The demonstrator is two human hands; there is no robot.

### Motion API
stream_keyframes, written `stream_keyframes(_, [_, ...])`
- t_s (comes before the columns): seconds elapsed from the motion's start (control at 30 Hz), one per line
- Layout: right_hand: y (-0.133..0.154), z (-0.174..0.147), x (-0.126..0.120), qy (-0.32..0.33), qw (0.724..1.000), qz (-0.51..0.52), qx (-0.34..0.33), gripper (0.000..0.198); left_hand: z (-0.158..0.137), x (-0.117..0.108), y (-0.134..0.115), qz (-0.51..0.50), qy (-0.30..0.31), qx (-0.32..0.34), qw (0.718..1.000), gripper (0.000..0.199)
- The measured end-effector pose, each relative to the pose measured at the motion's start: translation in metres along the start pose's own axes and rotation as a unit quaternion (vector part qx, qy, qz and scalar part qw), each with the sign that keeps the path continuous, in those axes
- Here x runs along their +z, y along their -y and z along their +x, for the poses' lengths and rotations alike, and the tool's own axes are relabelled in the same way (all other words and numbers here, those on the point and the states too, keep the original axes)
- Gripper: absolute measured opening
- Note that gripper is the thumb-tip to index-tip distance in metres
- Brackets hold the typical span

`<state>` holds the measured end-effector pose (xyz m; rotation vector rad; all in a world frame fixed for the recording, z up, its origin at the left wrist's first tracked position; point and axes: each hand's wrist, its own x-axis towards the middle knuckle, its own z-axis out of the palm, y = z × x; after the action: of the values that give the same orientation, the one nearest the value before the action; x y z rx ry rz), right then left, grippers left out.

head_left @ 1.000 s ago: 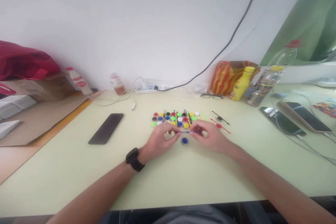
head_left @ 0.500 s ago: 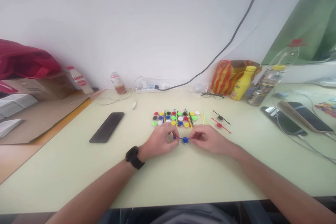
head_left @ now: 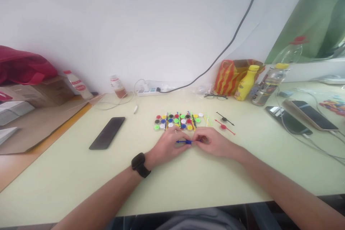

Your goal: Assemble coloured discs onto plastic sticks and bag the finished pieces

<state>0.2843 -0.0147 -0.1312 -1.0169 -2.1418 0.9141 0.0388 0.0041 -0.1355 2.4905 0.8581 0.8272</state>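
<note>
A blue arrow spinner (head_left: 181, 141), a thin double-ended arrow with a small round middle piece, lies crosswise between my hands just above or on the table. My left hand (head_left: 168, 145), with a black watch on its wrist, is closed with thumb and fingertips at the round middle. My right hand (head_left: 215, 143) pinches the arrow's right part; its fingers hide some of it. Beyond my right hand lie a red arrow spinner (head_left: 223, 127) and a black arrow spinner (head_left: 224, 119), each on a round base. Rows of coloured round pieces (head_left: 182, 121) and loose thin arrows (head_left: 192, 119) lie behind my hands.
A black phone (head_left: 107, 133) lies to the left, two charging phones (head_left: 289, 121) with cables to the right. Along the wall stand a drink bottle (head_left: 118, 87), power strip (head_left: 147, 92), glasses (head_left: 215, 96), striped bag (head_left: 225, 77), yellow bottle (head_left: 246, 83) and clear bottles (head_left: 266, 86).
My left hand's fingertips have moved right, from the arrow's left end to the round middle, so the left arrowhead now shows. My right hand still pinches the right part. The view has shifted slightly.
</note>
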Motion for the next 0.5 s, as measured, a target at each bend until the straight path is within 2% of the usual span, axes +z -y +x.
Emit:
stream_keyframes(0.2, [-0.002, 0.001, 0.001, -0.014, 0.999, -0.026, -0.02, 0.015, 0.001, 0.003, 0.006, 0.025, -0.009, -0.016, 1.0, 0.012])
stream_keyframes(0.33, [-0.006, 0.003, 0.002, -0.022, 0.999, -0.035, -0.035, 0.015, 0.001, 0.004, 0.003, 0.044, 0.0, 0.011, 0.999, 0.004])
stream_keyframes(0.5, [-0.01, 0.003, 0.003, -0.022, 0.998, -0.044, -0.034, 0.013, 0.0, 0.004, -0.007, 0.057, 0.01, 0.025, 0.998, 0.013])
